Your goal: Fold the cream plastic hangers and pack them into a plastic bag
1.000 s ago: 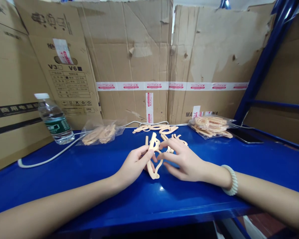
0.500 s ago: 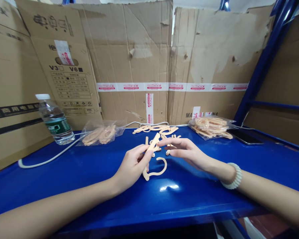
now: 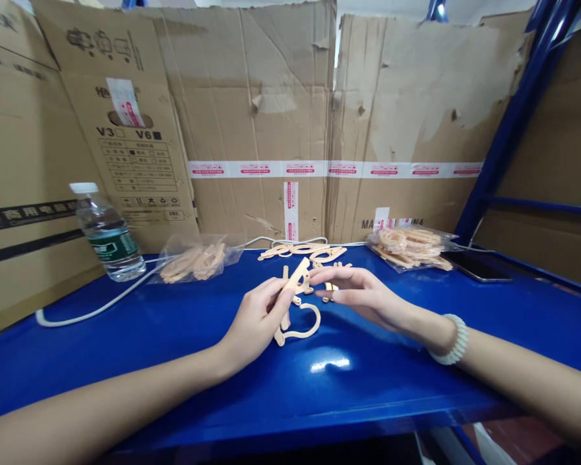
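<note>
My left hand (image 3: 257,313) is closed around a beige folding hanger (image 3: 299,274), which it holds tilted above the table. The flat arm of the hanger points up and away, and its curved hook (image 3: 315,321) hangs below my fingers to the right. Part of the hanger is hidden behind my left hand. To the right, my right hand (image 3: 363,294) has its fingers stretched out and apart, with the fingertips close to the hanger's upper end; whether they touch it I cannot tell. Behind both hands, several loose beige parts (image 3: 330,287) lie partly covered.
More beige hanger pieces (image 3: 326,254) lie at the back of the blue table (image 3: 174,381). Bagged beige parts (image 3: 198,259) sit left, and another bag (image 3: 411,245) right, beside a phone (image 3: 477,266). A water bottle (image 3: 110,239) and white cable (image 3: 87,318) are left. Cardboard (image 3: 261,116) stands behind.
The hanger in my left hand has turned slightly, its hook shifting a little left and up. My right fingertips have drawn back slightly from its upper end.
</note>
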`<state>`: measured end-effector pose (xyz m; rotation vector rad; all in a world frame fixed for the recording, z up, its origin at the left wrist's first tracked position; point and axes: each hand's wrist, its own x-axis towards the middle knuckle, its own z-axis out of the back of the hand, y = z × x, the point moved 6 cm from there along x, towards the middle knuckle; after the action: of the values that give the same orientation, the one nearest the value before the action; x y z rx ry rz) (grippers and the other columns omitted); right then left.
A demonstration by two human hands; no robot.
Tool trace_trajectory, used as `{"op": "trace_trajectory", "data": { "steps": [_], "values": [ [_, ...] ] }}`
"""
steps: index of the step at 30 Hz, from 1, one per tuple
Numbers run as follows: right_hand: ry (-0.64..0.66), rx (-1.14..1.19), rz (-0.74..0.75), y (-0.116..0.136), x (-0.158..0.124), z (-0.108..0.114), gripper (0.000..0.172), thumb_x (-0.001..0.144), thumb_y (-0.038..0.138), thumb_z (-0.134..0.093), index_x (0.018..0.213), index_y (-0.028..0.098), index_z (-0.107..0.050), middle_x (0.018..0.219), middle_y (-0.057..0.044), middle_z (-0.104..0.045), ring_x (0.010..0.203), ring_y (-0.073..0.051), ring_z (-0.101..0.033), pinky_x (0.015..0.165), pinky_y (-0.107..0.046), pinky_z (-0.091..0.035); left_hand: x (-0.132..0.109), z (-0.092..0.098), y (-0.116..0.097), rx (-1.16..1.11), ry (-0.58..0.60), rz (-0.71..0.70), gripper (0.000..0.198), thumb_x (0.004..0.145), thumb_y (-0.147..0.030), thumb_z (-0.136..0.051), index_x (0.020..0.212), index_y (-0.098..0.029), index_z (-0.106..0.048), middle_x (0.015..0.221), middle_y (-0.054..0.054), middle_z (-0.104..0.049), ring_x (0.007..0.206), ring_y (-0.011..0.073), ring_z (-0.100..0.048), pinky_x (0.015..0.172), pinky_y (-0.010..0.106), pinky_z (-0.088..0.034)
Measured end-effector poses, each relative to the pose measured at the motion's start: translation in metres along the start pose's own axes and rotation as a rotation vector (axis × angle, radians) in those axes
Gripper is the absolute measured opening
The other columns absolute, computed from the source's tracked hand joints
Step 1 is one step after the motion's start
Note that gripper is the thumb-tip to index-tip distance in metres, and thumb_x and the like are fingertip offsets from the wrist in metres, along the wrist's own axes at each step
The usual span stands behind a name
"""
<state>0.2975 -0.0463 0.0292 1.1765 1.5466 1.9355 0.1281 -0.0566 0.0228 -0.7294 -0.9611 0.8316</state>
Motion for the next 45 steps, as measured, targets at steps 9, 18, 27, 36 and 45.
{"op": "trace_trajectory", "data": {
  "steps": [9, 18, 27, 36, 45],
  "values": [
    [0.000, 0.087, -0.046, -0.003, 0.001, -0.002, 0.035, 0.079, 0.028, -0.077, 0.111, 0.018, -0.070, 0.115, -0.009, -0.068, 0.112, -0.022, -0.062, 0.103, -0.044, -0.045, 0.001, -0.002, -0.003, 0.035, 0.012, -0.020, 0.027, 0.096, -0.037, -0.047, 0.098, -0.018, -0.065, 0.072, 0.001, -0.058, 0.059, 0.0148, -0.058, 0.052, 0.022, -0.048],
    [-0.134, 0.037, -0.070, -0.010, 0.002, 0.005, 0.027, 0.082, 0.030, -0.074, 0.094, 0.019, -0.053, 0.076, 0.003, -0.064, 0.062, -0.011, -0.066, 0.059, -0.024, -0.056, 0.000, 0.000, -0.015, 0.325, -0.002, -0.251, 0.024, 0.098, -0.023, -0.043, 0.099, -0.020, -0.067, 0.087, 0.004, -0.064, 0.079, 0.0176, -0.060, 0.072, 0.024, -0.043],
    [0.021, -0.045, -0.332, -0.027, -0.003, -0.006, 0.035, 0.086, 0.042, -0.066, 0.100, 0.014, -0.050, 0.066, 0.000, -0.066, 0.039, -0.009, -0.058, 0.033, -0.016, -0.043, -0.008, -0.012, -0.010, 0.922, 0.046, -0.493, 0.033, 0.098, -0.020, -0.041, 0.130, -0.018, -0.052, 0.108, 0.009, -0.069, 0.076, 0.0226, -0.070, 0.058, 0.029, -0.049],
    [0.204, -0.062, -0.392, -0.030, -0.007, -0.020, 0.048, 0.082, 0.057, -0.067, 0.096, 0.013, -0.054, 0.071, -0.002, -0.068, 0.039, -0.008, -0.059, 0.035, -0.015, -0.046, -0.016, -0.025, -0.019, 1.172, 0.017, -0.809, 0.016, 0.096, -0.018, -0.045, 0.104, -0.016, -0.059, 0.075, 0.001, -0.067, 0.052, 0.0188, -0.063, 0.042, 0.028, -0.039],
    [0.197, -0.204, -0.419, -0.028, -0.007, -0.018, 0.052, 0.086, 0.063, -0.056, 0.093, 0.011, -0.058, 0.059, 0.000, -0.064, 0.034, -0.007, -0.053, 0.032, -0.015, -0.039, -0.012, -0.021, -0.009, 1.222, 0.075, -0.789, 0.012, 0.092, -0.013, -0.046, 0.097, -0.017, -0.057, 0.067, -0.001, -0.063, 0.049, 0.0188, -0.062, 0.039, 0.029, -0.030]
  ]
}}
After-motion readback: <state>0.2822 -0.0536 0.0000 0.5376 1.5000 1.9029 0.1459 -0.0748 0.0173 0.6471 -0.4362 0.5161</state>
